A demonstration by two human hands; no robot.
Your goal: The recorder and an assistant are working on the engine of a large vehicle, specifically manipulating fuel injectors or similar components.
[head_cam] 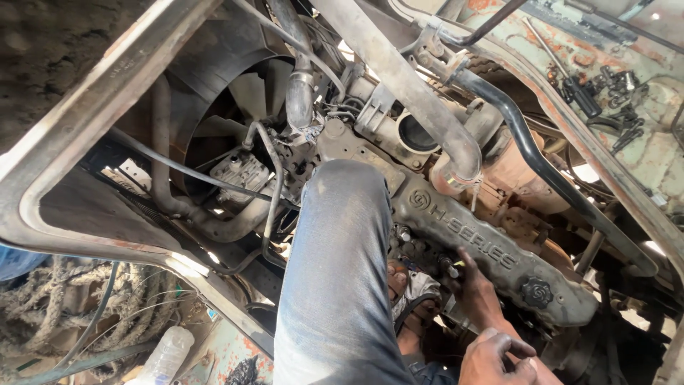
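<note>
Rope lies coiled at lower left, with a clear bottle beside it under the rusty frame. Behind the frame sits the fan, with hoses running past it into the engine. The person's leg in jeans comes down the middle, and the sandalled foot is planted among the parts beside the engine.

The strip-down looks only partly done. A round port above the cover stands open with nothing joined to it, while the cover with its cap is still seated on the engine.

The left hand is at the bottom edge, fingers curled in close to a fist. Nothing shows inside it. The right hand reaches forward to the small fittings just under the cover's edge, fingertips touching them. Whether it grips one cannot be told, since the fingers are hidden among dark parts.

Sockets and tools lie spread on the panel at far right, well apart from both hands.
</note>
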